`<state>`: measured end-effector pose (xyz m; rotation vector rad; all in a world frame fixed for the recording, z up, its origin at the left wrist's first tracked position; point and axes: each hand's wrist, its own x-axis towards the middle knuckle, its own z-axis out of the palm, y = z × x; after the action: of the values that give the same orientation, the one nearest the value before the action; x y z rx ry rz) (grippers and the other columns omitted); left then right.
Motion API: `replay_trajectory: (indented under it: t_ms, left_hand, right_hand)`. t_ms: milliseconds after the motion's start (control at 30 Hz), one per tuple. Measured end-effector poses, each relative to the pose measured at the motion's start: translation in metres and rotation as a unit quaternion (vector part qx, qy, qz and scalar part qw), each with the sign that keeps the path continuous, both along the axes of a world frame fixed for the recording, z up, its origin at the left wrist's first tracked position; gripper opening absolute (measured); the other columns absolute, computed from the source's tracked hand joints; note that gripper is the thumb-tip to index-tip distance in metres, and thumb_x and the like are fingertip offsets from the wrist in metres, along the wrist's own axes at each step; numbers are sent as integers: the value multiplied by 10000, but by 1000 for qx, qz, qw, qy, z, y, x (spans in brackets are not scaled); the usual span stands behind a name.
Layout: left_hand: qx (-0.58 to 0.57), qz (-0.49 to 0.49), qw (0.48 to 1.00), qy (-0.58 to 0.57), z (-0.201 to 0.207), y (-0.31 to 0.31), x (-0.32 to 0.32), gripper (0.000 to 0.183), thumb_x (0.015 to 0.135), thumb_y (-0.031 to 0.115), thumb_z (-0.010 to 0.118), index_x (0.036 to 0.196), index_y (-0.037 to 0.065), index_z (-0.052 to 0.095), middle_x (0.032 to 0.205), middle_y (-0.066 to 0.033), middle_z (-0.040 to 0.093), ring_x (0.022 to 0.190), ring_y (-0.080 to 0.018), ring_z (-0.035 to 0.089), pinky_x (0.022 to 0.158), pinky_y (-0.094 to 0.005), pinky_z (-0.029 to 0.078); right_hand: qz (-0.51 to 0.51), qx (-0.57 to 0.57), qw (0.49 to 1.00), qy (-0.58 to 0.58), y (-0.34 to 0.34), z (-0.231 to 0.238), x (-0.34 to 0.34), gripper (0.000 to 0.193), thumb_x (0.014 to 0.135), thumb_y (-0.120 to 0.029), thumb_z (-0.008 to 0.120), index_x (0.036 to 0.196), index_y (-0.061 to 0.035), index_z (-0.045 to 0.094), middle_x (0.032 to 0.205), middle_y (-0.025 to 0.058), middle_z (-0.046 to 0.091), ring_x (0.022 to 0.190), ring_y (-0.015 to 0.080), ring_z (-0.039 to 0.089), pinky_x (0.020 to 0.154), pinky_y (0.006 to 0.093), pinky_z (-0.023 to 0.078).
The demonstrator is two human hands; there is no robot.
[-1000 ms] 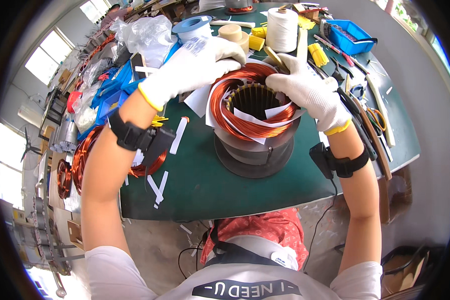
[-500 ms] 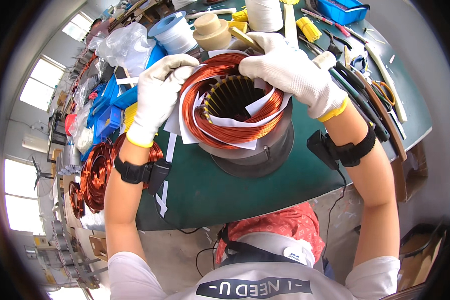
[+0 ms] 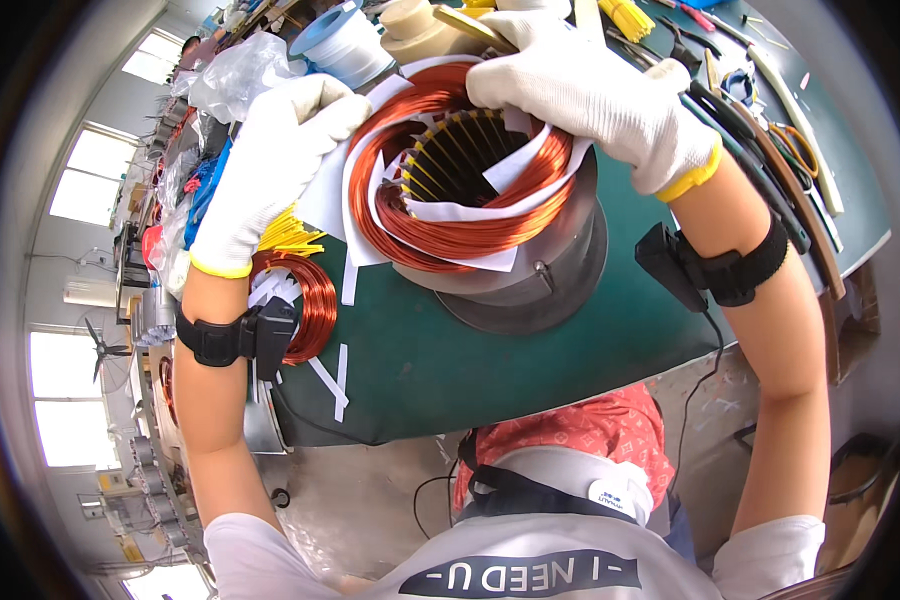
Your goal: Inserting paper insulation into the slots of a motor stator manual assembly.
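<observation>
So the main piece here is a round grey metal motor stator (image 3: 515,265) sitting on the dark green bench mat (image 3: 420,360), pretty much in the middle of the view, with thick copper windings (image 3: 440,230) looped round its top and white insulation paper strips (image 3: 470,210) poking out of the slots. Both hands wear white knit gloves with yellow cuffs. The left hand (image 3: 270,165) is pressed against the left edge of the windings, fingers curled over the copper and the paper there, so it's a loose hold rather than a tight pinch. The right hand (image 3: 595,95) lies over the far right side of the winding ring, fingers bent down onto the wire; can't tell exactly what the fingertips are pinching underneath. Each forearm has one black strap with a small black box on it, so two in total. Off to the left there's one loose copper wire coil (image 3: 305,300) lying on the mat just beside the left wrist, plus a bunch of yellow sleeving pieces (image 3: 285,238) next to it. A few stray white paper strips (image 3: 332,380) lie on the mat near its front edge. Up at the far side I count one pale blue spool (image 3: 345,40) and one tan tape roll (image 3: 420,30) side by side, and a crumpled clear plastic bag (image 3: 235,75) left of those.
</observation>
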<state>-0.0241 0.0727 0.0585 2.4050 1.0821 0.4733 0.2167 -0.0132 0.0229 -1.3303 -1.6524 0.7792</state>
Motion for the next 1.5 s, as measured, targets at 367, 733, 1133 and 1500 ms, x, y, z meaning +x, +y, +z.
replay_trajectory:
  t_ms: [367, 733, 1133, 1500]
  left_hand:
    - [42, -26, 997, 59, 14, -12, 8, 267, 941, 263, 615, 961, -2, 650, 818, -1, 613, 778, -60, 518, 725, -231, 431]
    - [58, -27, 996, -69, -8, -14, 13, 271, 947, 250, 619, 1045, -1, 651, 900, 7, 626, 801, -58, 528, 715, -223, 440]
    - [-22, 27, 997, 74, 23, -24, 13, 230, 929, 263, 636, 964, 37, 661, 690, 41, 594, 485, -13, 475, 434, -176, 345]
    - [-217, -2, 956, -200, -19, -10, 12, 297, 976, 275, 592, 1161, 42, 611, 1056, -46, 649, 946, -104, 610, 848, -272, 505]
  right_hand:
    - [23, -84, 996, 35, -14, 24, 2, 298, 781, -217, 580, 949, 24, 633, 743, 57, 636, 679, 146, 597, 643, 270, 482]
    - [24, 27, 999, 23, 19, -19, 5, 349, 804, -337, 605, 939, -30, 700, 805, 61, 690, 704, 152, 643, 702, 264, 510]
    - [-2, 9, 1000, 17, 0, -5, 1, 440, 749, -282, 631, 1082, 5, 636, 713, 44, 629, 627, 106, 604, 567, 232, 487]
    - [-16, 146, 989, -32, 11, -20, 5, 395, 792, -369, 624, 984, -31, 699, 918, 143, 707, 786, 261, 682, 727, 342, 526]
